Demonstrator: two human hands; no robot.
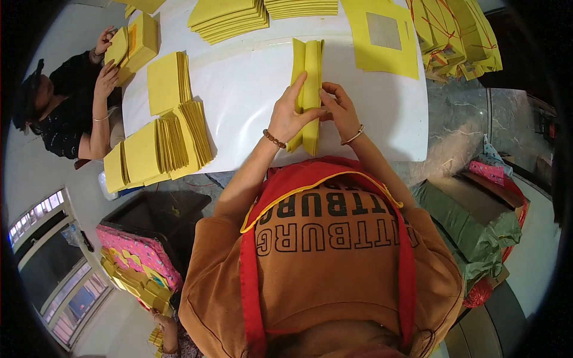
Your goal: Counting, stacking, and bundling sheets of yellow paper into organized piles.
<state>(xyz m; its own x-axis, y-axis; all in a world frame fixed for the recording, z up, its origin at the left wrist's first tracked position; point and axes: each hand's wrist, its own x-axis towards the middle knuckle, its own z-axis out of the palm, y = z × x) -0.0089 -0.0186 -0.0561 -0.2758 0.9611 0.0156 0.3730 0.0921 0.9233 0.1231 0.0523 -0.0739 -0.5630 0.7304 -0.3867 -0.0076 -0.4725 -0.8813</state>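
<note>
In front of me a folded yellow paper sheet point(311, 65) stands out from the white tabletop, its long sides bent up into a narrow trough. My left hand point(291, 113) is closed on its left side, with the index finger along the outer face and the thumb across the middle. On the other side my right hand point(340, 113) grips the right edge, fingers curled and thumb pointing inward. The two thumbs nearly meet over the fold. Part of the sheet is hidden behind my fingers.
The white table point(239, 77) carries stacked yellow folded sheets point(158, 149) at left and more stacks point(230, 21) at the far edge. A flat yellow sheet with a grey window point(364, 56) lies right. A co-worker point(65, 113) handles yellow pieces at left. Boxes point(471, 221) stand at right.
</note>
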